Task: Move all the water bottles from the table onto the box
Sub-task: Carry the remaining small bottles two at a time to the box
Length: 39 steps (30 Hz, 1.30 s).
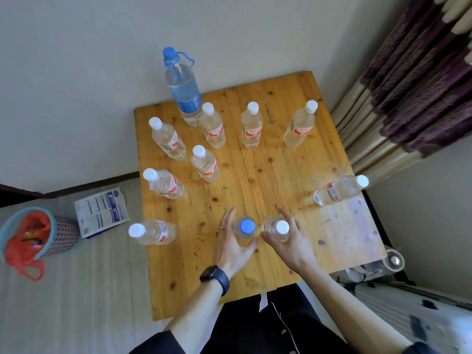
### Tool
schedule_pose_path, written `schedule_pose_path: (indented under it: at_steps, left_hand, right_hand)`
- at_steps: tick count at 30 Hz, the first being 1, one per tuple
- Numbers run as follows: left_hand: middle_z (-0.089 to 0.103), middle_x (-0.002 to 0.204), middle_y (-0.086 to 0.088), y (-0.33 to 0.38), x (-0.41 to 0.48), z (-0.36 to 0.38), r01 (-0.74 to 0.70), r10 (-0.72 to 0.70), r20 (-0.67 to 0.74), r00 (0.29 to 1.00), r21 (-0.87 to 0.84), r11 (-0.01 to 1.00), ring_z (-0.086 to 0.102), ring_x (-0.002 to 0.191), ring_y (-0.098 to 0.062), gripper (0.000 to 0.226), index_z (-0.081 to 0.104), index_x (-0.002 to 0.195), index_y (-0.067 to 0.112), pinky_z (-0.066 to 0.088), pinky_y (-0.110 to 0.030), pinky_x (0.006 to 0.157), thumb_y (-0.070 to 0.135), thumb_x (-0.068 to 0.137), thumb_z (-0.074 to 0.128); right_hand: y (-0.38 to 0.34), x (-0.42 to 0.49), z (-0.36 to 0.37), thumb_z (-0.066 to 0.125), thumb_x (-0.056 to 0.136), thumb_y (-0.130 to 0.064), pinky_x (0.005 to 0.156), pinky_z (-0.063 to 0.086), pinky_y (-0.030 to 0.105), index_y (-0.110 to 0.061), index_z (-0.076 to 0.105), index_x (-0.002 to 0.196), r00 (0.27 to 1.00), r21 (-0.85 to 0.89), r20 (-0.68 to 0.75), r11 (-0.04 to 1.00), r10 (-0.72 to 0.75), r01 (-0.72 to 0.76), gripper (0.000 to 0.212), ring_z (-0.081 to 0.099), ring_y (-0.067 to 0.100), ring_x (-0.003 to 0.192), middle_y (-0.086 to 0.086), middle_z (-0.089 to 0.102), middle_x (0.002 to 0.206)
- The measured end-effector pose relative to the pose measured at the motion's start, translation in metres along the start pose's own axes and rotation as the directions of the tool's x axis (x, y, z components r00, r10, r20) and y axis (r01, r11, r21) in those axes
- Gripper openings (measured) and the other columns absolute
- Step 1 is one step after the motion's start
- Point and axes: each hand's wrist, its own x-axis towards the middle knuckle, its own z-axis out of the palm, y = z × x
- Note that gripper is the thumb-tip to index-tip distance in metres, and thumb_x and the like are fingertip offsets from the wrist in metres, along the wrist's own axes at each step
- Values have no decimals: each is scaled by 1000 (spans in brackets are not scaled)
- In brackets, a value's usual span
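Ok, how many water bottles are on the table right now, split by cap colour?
White-capped bottles: 9, one gripped by the right hand
Blue-capped bottles: 2, the small one gripped by the left hand
Total: 11

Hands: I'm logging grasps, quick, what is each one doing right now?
Left hand: curled round the blue-cap bottle.
Right hand: curled round the white-cap bottle.
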Motion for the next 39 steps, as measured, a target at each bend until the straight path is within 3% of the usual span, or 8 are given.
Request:
schedule_pose_path:
  at_steps: [2,6,14,19,23,30,34,39]
  left_hand:
    - [42,150,11,4,9,6,10,-10,-9,1000,12,1000,42,136,-8,82,31,144,44,48,-32,99,43,76,78]
    - [65,98,17,14,28,3,23,-26,55,998,41,999,64,88,-12,48,47,111,42,56,-33,68,39,73,76]
    - [63,101,12,22,45,-17,45,-55,95,994,104,994,62,93,-16,53,49,121,33,44,-24,63,45,79,78]
    - [66,105,10,36,48,-16,-59,33,129,991,207,976,64,94,-19,57,49,119,33,53,-33,76,51,75,80]
    - [66,97,12,76,37,-2,-234,155,265,952,300,925,62,83,-18,57,46,120,36,45,-26,59,59,77,75]
    - [69,96,12,174,-36,82,-685,492,572,656,179,706,66,92,-19,52,51,114,37,55,-35,72,59,75,76]
    - [71,90,9,205,-124,144,-855,586,704,401,59,515,67,88,-24,51,47,103,39,54,-37,70,67,69,73]
    - [60,80,14,197,-272,206,-935,552,824,128,-86,345,68,89,-24,52,47,102,38,50,-30,70,68,68,73]
  right_hand:
    - [-2,5,4,72,80,-60,91,47,33,-46,40,139,999,75,-5,996,37,-37,68,56,23,122,-2,52,139]
    - [2,11,9,72,73,-68,80,51,35,-41,42,123,1000,76,-10,997,25,-24,64,62,19,101,-7,61,117]
    - [5,12,-8,66,85,-61,73,48,34,-26,42,121,988,125,-66,984,139,-130,56,64,25,90,3,66,99]
    - [27,-31,-33,64,84,-65,69,52,29,-23,50,116,933,333,-239,926,268,-181,55,64,7,83,-12,68,88]
    - [62,-88,-55,64,79,-72,74,58,39,-31,64,101,836,423,-403,886,372,-191,47,70,13,82,-10,73,89]
    - [107,-223,-93,69,83,-60,60,43,26,-25,70,86,542,591,-620,792,567,-152,36,66,16,70,-12,69,64]
    - [135,-321,-91,73,85,-50,68,45,17,-34,66,102,329,649,-696,755,639,-94,25,64,-4,80,-17,71,84]
    - [173,-458,-49,64,69,-72,78,49,26,-32,65,106,28,735,-678,678,735,-14,55,65,3,88,-20,70,93]
